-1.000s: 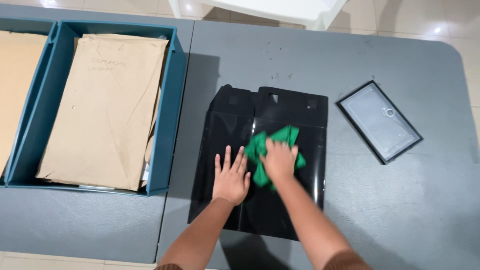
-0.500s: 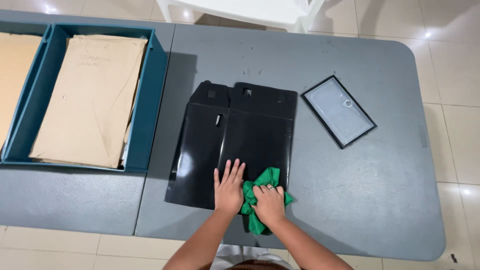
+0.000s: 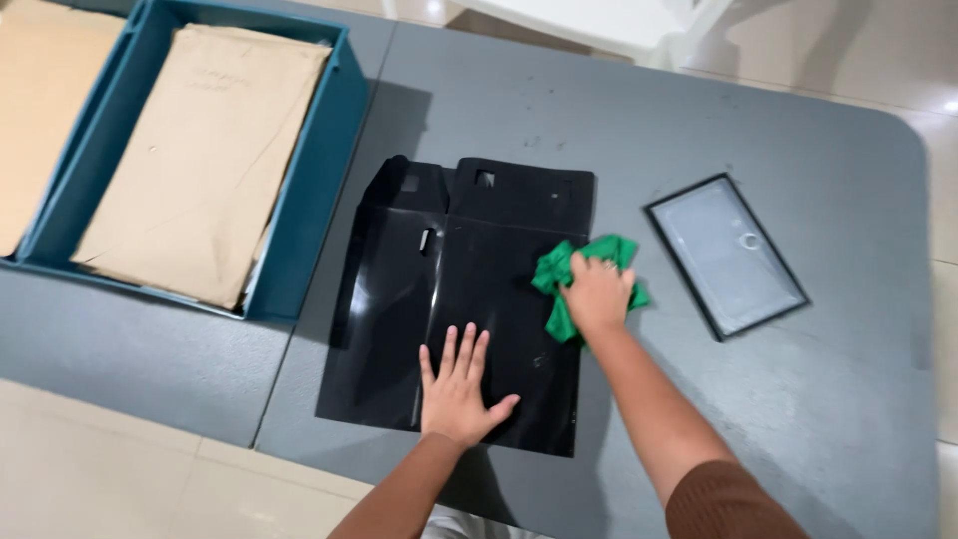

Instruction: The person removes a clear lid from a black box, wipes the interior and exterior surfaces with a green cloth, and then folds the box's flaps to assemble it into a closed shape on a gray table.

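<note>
At the far left of the desk [image 3: 699, 120] stands a blue bin [image 3: 319, 190] holding a large brown paper envelope [image 3: 200, 160]; a second brown sheet [image 3: 40, 110] lies in the compartment to its left, cut off by the frame edge. The bin sits just beside the black panel [image 3: 459, 250], apart from it.

The black panel lies flat on the grey desk, glossy side up, with small cut-outs near its far edge. Your left hand [image 3: 457, 394] rests palm-down on the panel's near portion, fingers [image 3: 462, 351] spread and released, grasping nothing, pressing the panel flat.

Your right hand [image 3: 597, 294] sits at the panel's right edge, on top of a crumpled green cloth [image 3: 559, 274]. Its fingers are curled down over the cloth, gripping it against the panel. The cloth overlaps both the panel's edge and the bare desk beside it.

Further right, clear of the cloth, a black-framed rectangular plate with a pale grey face [image 3: 726, 255] lies flat and skewed on the desk. A brown sleeve [image 3: 728, 504] covers your right upper arm.
</note>
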